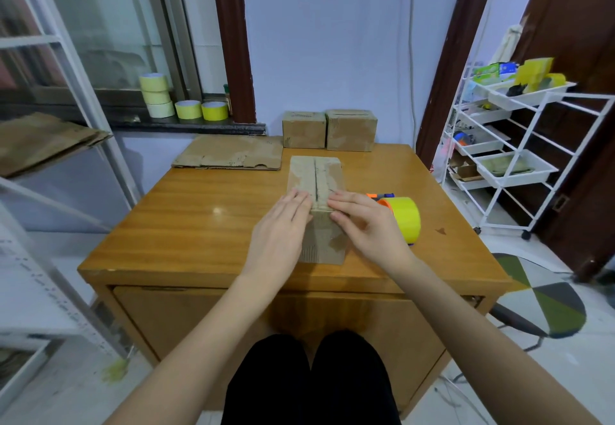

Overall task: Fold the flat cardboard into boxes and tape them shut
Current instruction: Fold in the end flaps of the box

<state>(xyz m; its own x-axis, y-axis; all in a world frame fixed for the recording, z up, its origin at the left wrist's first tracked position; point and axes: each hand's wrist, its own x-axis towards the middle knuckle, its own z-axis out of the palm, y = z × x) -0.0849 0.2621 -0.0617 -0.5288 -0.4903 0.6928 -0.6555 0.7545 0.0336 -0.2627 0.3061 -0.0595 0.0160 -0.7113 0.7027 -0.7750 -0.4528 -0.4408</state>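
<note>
A folded cardboard box (316,175) stands in the middle of the wooden table (199,224), its top flaps closed with a dark seam down the centre. My left hand (283,224) lies flat on the near left corner of the top. My right hand (359,221) presses the near right edge with straight fingers, just right of the seam. Right of the box lies a yellow tape roll on an orange dispenser (402,216). A flat cardboard sheet (229,156) lies at the table's back left.
Two closed boxes (329,130) stand at the table's back edge. Several tape rolls (179,103) sit on the windowsill. More flat cardboard (40,141) rests on a left shelf. A white wire trolley (509,145) stands at the right, and a patterned stool (545,301) is beside the table.
</note>
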